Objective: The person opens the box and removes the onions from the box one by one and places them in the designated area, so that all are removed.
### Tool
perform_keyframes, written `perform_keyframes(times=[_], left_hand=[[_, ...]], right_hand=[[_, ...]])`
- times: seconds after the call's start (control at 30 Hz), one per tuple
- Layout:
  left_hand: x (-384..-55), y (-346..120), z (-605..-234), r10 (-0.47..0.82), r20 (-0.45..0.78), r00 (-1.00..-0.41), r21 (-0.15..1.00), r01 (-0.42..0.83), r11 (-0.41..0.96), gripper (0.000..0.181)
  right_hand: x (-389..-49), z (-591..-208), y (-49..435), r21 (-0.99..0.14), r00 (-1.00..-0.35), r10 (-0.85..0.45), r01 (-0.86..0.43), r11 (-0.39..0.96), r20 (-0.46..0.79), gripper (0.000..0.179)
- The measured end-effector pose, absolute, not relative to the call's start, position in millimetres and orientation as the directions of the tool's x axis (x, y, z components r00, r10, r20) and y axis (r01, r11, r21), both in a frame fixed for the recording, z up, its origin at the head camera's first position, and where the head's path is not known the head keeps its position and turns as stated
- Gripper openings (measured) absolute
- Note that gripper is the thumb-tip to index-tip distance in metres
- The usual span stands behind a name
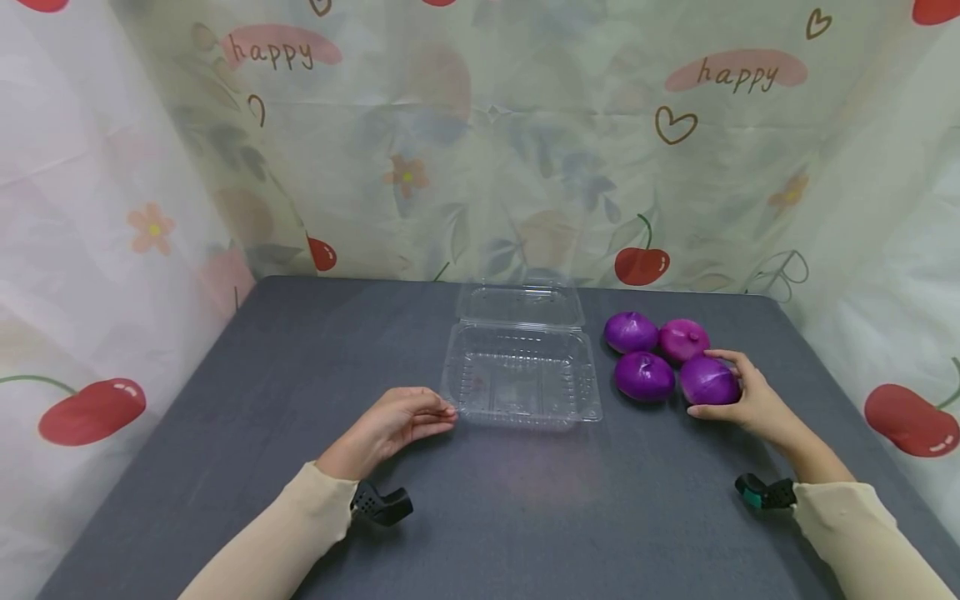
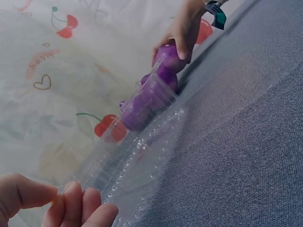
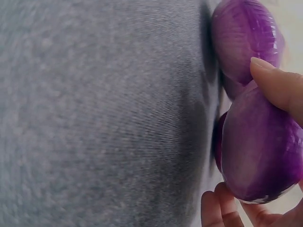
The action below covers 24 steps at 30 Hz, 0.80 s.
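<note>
A clear plastic clamshell box [image 1: 517,375] lies with its lid [image 1: 521,304] folded back at the middle of the table. At its front left corner my left hand [image 1: 411,423] pinches the rim between thumb and fingers [image 2: 73,203]. To the right of the box, several purple onions sit in a tight cluster. My right hand [image 1: 738,400] grips the nearest right onion [image 1: 709,381], thumb on the near side and fingers round the far side. In the right wrist view, the held onion [image 3: 260,146] partly covers those behind it. Another onion [image 1: 644,377] lies just left of it.
Behind the held onion stand two more, a dark purple onion [image 1: 631,332] and a pinker one [image 1: 683,341]. A grey cloth [image 1: 300,358] covers the table. Printed curtains [image 1: 495,167] hang behind it and at both sides. Each wrist wears a black camera mount [image 1: 382,504].
</note>
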<state>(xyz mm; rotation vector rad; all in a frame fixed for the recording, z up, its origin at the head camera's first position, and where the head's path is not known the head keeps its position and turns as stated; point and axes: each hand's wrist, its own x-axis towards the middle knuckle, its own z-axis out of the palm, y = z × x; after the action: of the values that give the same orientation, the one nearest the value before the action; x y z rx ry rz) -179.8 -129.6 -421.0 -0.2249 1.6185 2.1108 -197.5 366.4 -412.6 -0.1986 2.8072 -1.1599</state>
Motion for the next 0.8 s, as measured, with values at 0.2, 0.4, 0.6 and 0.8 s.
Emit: perform_keyframes(times=[0.2, 0.4, 0.6, 0.8], left_hand=[[-180.1, -129.6, -420.9, 0.267, -0.4, -0.877, 0.867, -0.457, -0.198, 0.014], [-180.4, -130.2, -420.9, 0.269, -0.402, -0.875, 0.869, -0.457, -0.191, 0.01], [-180.7, -129.7, -420.7, 0.256, -0.409, -0.876, 0.871, -0.459, -0.176, 0.011], [-180.0, -130.3, -420.7, 0.258, -0.408, -0.876, 0.872, -0.457, -0.174, 0.012]], right_hand=[[-198.7, -413.6, 364.3, -0.696, -0.985, -0.173, -0.107, 0.71, -0.026, 0.091], [-201.5, -415.5, 366.1, -0.687, -0.982, -0.185, -0.11, 0.719, -0.037, 0.091], [-203.0, -416.9, 366.0, -0.681, -0.98, -0.196, -0.113, 0.724, -0.045, 0.091], [-204.6, -417.6, 363.5, -0.67, -0.976, -0.213, -0.133, 0.73, -0.038, 0.091]])
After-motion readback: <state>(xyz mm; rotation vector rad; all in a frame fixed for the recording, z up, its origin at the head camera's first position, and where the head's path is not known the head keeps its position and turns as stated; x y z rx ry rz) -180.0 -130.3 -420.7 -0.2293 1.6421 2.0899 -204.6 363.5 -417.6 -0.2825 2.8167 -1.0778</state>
